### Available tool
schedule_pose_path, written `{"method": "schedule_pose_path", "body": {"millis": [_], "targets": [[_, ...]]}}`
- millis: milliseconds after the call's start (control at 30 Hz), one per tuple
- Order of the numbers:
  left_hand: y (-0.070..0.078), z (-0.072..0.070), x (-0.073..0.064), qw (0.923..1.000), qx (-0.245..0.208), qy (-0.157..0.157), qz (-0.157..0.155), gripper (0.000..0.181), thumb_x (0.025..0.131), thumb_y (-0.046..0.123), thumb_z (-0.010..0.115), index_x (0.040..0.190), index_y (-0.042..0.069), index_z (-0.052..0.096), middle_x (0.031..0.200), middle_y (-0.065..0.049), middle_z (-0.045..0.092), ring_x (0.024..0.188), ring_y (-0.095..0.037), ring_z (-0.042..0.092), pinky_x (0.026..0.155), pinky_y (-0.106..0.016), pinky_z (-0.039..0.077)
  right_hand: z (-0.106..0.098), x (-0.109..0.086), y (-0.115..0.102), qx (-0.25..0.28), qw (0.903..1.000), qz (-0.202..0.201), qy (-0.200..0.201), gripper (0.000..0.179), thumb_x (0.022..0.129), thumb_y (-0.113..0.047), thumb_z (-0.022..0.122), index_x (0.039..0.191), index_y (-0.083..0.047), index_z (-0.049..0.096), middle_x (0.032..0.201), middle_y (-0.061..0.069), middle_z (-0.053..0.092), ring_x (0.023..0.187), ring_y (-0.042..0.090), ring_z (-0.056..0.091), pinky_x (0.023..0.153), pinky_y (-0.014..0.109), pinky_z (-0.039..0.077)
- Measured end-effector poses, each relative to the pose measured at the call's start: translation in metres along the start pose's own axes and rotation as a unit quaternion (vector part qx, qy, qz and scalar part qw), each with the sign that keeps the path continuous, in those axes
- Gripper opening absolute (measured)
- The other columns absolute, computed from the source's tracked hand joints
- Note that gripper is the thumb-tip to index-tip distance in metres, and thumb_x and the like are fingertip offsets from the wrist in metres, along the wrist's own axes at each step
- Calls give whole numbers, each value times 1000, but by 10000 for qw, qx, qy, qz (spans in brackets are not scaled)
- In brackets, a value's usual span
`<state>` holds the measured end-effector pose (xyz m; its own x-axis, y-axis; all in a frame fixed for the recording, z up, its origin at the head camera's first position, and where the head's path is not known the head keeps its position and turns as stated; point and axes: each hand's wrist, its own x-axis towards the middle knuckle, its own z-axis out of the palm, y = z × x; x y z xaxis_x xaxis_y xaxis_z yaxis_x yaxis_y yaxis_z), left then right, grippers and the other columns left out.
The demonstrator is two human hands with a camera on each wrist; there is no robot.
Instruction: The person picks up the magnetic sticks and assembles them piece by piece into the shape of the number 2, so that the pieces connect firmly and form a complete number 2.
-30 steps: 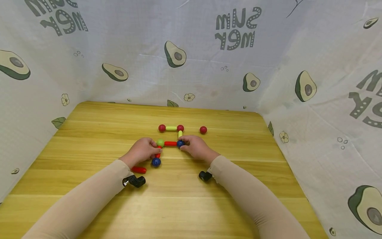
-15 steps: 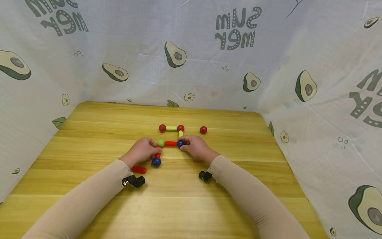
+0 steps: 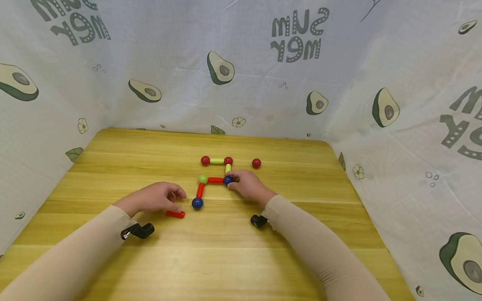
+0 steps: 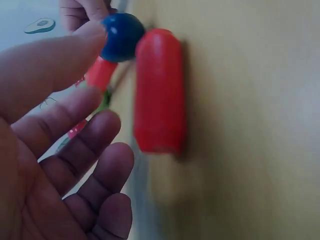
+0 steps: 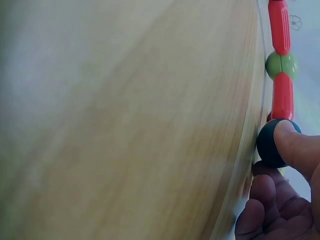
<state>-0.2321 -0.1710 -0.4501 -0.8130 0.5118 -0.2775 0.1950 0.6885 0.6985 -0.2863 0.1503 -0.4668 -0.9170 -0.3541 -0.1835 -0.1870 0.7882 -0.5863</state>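
My left hand [image 3: 156, 197] is over the table with its fingers apart and nothing between them, close to a loose red rod [image 3: 175, 214]. That rod lies large in the left wrist view, beside the fingertips. My right hand [image 3: 248, 184] pinches a dark blue ball [image 5: 270, 144] between thumb and fingers. From this ball a red rod [image 3: 215, 180] runs left to a light green ball [image 3: 202, 179]. Another red rod [image 3: 200, 190] links the green ball to a second blue ball [image 3: 197, 203] nearer the front. A yellow-green rod [image 3: 228, 168] leads from the pinched ball toward the back.
At the back, a yellow-green rod [image 3: 217, 161] joins two red balls [image 3: 205, 160]. A single red ball [image 3: 256, 163] sits apart to the right. The wooden table [image 3: 226, 259] ends at a patterned cloth [image 3: 180, 62] behind and at the sides.
My left hand has let go of the red rod below the green ball and moved left and toward the front, to the loose red rod. The right hand keeps its place on the blue ball.
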Motion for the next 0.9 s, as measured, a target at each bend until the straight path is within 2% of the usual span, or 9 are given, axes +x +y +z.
{"method": "schedule_pose_path", "body": {"millis": [67,133,367,633,767,900], "targets": [[-3,1,-7,9997,155,-155,66,36,88,23,86,119,11,73,115,-2,71,97,-19,58,90,-36,50,0,0,0,5,10000,28,3,43,102,-22,71,145,-23,65,140,8,69,122,25,65,114,44,49],[-5,4,-11,9994,279,-172,108,33,88,19,86,117,12,73,113,0,71,95,-17,58,87,-34,50,1,1,0,2,10000,56,9,43,102,-22,71,144,-23,65,139,8,69,121,25,65,113,44,49],[-12,13,-15,9982,551,185,174,16,91,15,82,106,18,77,105,5,70,90,-12,60,84,-31,51,0,1,0,17,10000,74,-14,43,102,-22,71,145,-23,65,138,8,69,120,25,64,113,44,49],[-15,11,-16,9973,665,285,159,18,92,12,79,108,21,78,106,5,71,90,-14,58,83,-33,51,1,0,1,15,10000,11,36,43,102,-22,71,144,-22,66,135,8,70,119,24,64,112,44,49],[-14,7,-16,9973,562,436,172,16,92,15,80,108,19,78,100,6,71,86,-15,57,79,-30,49,1,1,2,-17,10000,-1,32,43,102,-22,71,144,-23,65,136,7,70,120,24,65,113,44,49],[-5,5,-14,9965,296,765,179,16,93,17,80,109,15,77,95,3,70,82,-17,55,74,-29,47,2,1,2,-30,10000,-7,47,43,102,-23,71,145,-23,65,137,7,70,124,23,64,114,44,48]]}}
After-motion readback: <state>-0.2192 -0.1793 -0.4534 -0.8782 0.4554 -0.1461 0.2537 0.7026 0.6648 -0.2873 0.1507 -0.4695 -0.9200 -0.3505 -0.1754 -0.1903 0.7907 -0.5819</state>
